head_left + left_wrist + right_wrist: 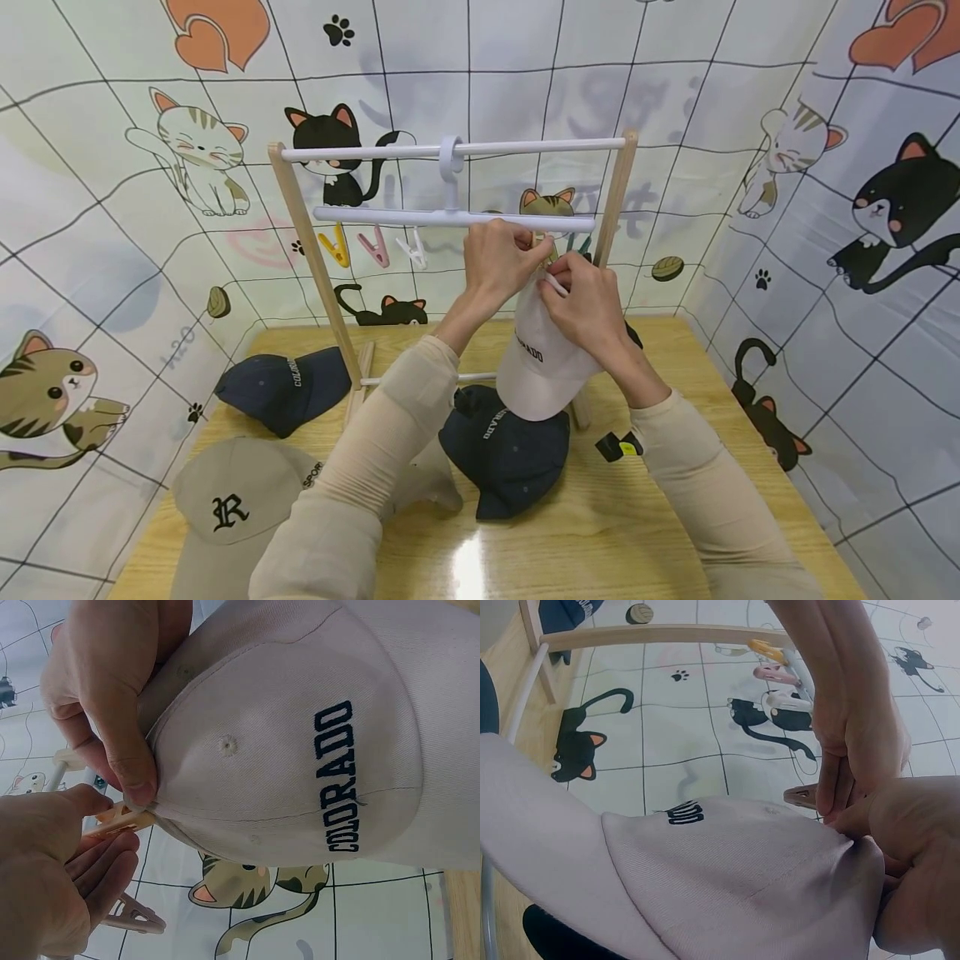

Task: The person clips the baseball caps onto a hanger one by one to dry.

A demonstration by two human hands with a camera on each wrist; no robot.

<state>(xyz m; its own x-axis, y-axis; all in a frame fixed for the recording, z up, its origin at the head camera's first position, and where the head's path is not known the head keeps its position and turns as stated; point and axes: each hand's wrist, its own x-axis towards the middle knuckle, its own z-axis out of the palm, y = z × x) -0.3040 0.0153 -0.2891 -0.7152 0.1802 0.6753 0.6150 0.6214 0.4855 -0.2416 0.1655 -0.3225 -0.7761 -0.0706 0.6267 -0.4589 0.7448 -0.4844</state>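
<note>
My left hand is just under the white hanger bar, pinching a peach-orange clip. A pale cap with dark COLORADO lettering hangs brim down, its crown edge at the clip's jaws. With thumb and fingers, my right hand pinches that edge; in the right wrist view both hands meet at the fabric. Whether the clip bites the cloth is hidden by fingers. Yellow, pink and white clips dangle from the bar's left part.
A wooden-sided rack with a white top rod carries the hanger. One navy cap lies below the pale cap, another at the left. A beige cap with an R is in front, another beige cap partly behind my left sleeve.
</note>
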